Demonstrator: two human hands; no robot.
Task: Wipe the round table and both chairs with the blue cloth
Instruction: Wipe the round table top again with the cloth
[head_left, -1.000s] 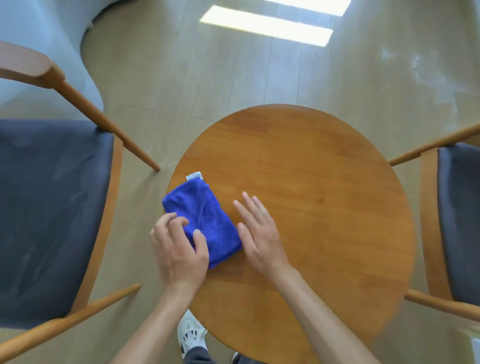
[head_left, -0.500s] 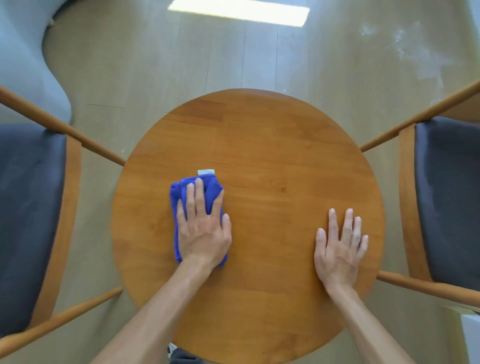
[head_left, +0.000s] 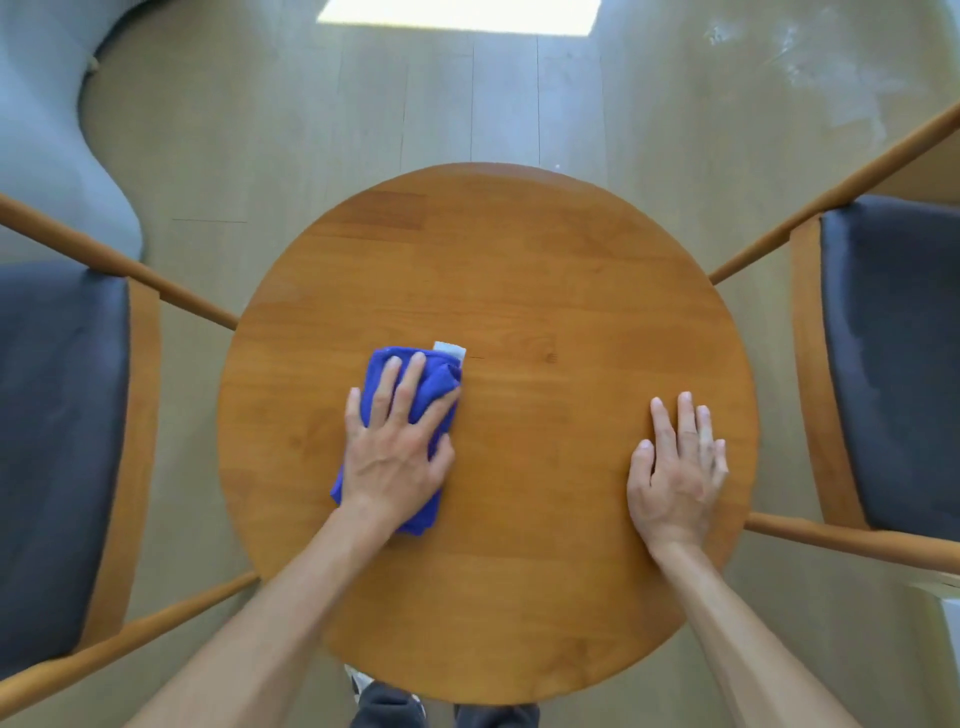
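A home sitting or dining corner: a round honey-coloured wooden surface (head_left: 519, 260) between two wooden-framed chairs with dark grey cushions (head_left: 57, 441) (head_left: 893, 364), on pale plank flooring (head_left: 311, 130).

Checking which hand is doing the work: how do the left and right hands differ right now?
The left hand lies flat on the blue cloth, left of the table's middle; the right hand lies on bare wood near the right edge. The left hand's fingers are spread over the cloth; the right hand's are closer together. Both are open, palm down, on the table.
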